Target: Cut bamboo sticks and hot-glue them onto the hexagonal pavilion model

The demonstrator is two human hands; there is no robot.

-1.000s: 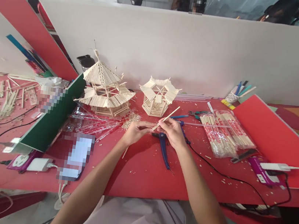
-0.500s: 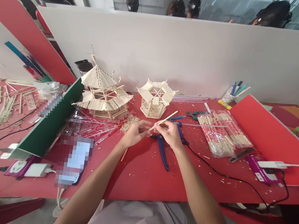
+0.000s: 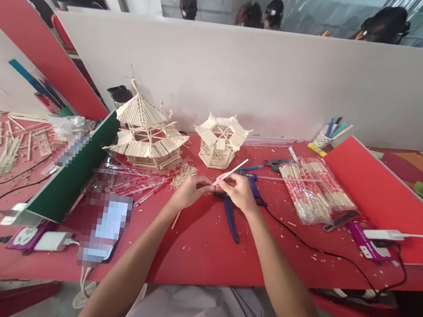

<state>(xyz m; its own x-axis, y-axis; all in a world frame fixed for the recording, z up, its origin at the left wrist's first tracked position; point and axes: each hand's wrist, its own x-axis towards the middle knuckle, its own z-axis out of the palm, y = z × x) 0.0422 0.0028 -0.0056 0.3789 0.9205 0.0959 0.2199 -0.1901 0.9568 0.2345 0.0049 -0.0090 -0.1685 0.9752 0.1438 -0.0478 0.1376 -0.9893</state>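
A thin wooden stick (image 3: 239, 167) slants up to the right between my hands. The fingertips of my right hand (image 3: 240, 191) pinch it along its lower half. My left hand (image 3: 190, 192) is closed at its lower end, the fingertips touching those of the right. Under and behind the right hand lies a blue glue gun (image 3: 231, 221) with a clear glue stick (image 3: 283, 178) sticking out of it. A small heap of cut stick pieces (image 3: 184, 173) lies just beyond my left hand. One loose stick (image 3: 175, 220) rests under the left wrist.
Two stick-built pavilions, a tall one (image 3: 140, 133) and a small hexagonal one (image 3: 219, 144), stand at the back. Bagged chopsticks (image 3: 315, 189) and pliers (image 3: 274, 163) lie right. A phone (image 3: 109, 228) lies left. Green (image 3: 72, 170) and red (image 3: 382, 203) dividers flank the table.
Both hands stay on the stick, whose upper end has dipped slightly. The whole view has shifted down a little.
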